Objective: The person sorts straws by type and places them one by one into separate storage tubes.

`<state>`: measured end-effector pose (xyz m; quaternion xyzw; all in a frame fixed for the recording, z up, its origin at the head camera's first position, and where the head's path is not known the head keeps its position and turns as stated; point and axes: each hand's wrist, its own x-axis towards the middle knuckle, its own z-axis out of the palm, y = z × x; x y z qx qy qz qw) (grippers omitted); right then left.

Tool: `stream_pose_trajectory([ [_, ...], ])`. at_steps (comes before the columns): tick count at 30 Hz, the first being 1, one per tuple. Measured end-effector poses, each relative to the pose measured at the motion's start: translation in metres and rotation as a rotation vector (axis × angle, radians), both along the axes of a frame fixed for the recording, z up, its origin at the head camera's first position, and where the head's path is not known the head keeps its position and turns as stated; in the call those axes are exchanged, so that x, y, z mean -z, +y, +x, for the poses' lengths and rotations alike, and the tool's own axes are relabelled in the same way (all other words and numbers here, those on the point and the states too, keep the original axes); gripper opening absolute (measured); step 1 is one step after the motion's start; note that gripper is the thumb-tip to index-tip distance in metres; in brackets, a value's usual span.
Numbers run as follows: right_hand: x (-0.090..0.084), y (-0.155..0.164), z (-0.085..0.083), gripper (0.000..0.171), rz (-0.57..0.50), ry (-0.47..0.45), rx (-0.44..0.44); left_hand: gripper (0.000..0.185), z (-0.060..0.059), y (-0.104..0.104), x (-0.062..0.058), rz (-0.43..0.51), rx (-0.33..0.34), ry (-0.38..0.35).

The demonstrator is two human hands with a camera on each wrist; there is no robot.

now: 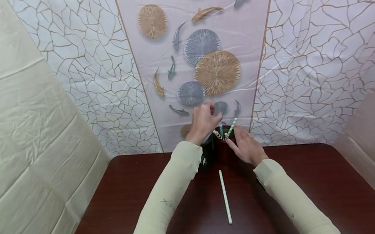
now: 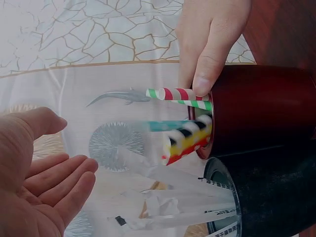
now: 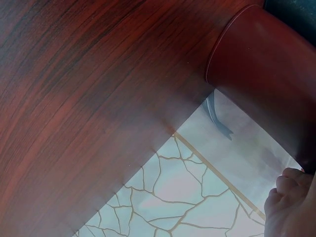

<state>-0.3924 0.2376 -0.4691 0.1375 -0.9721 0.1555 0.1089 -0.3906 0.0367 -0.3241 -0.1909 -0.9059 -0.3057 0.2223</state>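
Observation:
A dark red cup (image 2: 266,108) stands at the table's back edge with several patterned straws in its mouth. Among them are a red-and-white striped straw (image 2: 175,94) and a blurred teal straw (image 2: 168,126). My right hand (image 1: 248,148) holds the cup near its rim, the thumb beside the straws and the fingers round the side. My left hand (image 1: 204,120) hovers past the straw ends, fingers loosely bent, holding nothing. Next to the red cup, touching or nearly so, is a black cup (image 2: 276,192) with clear printed wrappers (image 2: 182,202) sticking out.
A single pale patterned straw (image 1: 225,197) lies on the dark wooden table (image 1: 308,196), in front of the cups. Patterned cloth (image 1: 325,55) hangs right behind the table, and beige cloth (image 1: 18,155) covers the left side.

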Motion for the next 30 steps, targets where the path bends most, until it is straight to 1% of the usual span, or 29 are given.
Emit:
stream_pose_trajectory([
  [3, 0.000, -0.002, -0.001, 0.091, 0.002, 0.000, 0.002, 0.026, 0.004, -0.003, -0.004, -0.001, -0.005, 0.011],
  [8, -0.001, -0.002, -0.001, 0.087, -0.015, 0.024, -0.005, 0.022, 0.014, -0.009, -0.014, -0.019, 0.002, 0.036],
  [14, 0.001, -0.002, -0.001, 0.083, -0.026, 0.050, -0.014, 0.021, 0.032, -0.015, -0.024, -0.089, 0.061, 0.041],
  [20, 0.001, -0.001, 0.000, 0.080, -0.029, 0.069, -0.031, 0.021, 0.050, -0.019, -0.032, -0.145, 0.080, 0.024],
  [25, 0.002, -0.001, -0.001, 0.081, -0.022, 0.071, -0.038, 0.016, 0.061, -0.023, -0.032, -0.177, 0.105, 0.004],
  [28, 0.002, -0.001, -0.002, 0.081, -0.015, 0.069, -0.038, 0.027, 0.065, -0.025, -0.028, -0.201, 0.120, -0.033],
  [30, 0.002, -0.001, -0.002, 0.082, -0.014, 0.064, -0.034, 0.038, 0.067, -0.026, -0.024, -0.222, 0.130, -0.079],
])
